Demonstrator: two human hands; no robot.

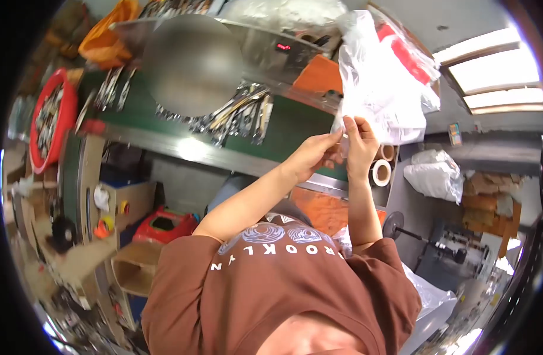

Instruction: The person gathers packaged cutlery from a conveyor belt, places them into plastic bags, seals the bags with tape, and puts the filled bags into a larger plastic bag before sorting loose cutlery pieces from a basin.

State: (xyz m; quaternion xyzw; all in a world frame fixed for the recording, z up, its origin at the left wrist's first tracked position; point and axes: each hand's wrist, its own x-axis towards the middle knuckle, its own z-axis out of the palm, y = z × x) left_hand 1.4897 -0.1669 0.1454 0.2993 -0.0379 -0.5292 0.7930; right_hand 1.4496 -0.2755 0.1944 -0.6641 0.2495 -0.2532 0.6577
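Both of my hands are close together in front of a white plastic bag (381, 109) at the right end of the green work surface. My right hand (360, 148) is closed, with thumb and fingers pinching at the bag's near edge. Beside it, my left hand (315, 155) is also closed, its thumb tip meeting the same spot and its other fingers curled. Exactly what lies between the left fingertips is too small to make out. Several slim items in shiny wrappers (242, 112) lie in a pile on the green surface to the left of my hands.
A green conveyor belt (289, 127) with a metal edge runs across ahead. At far left stands a red basin (33, 133) of small items. White rolls (381, 173) sit below my right hand. An orange sheet (318, 77) lies behind. A round blur hides part of the belt.
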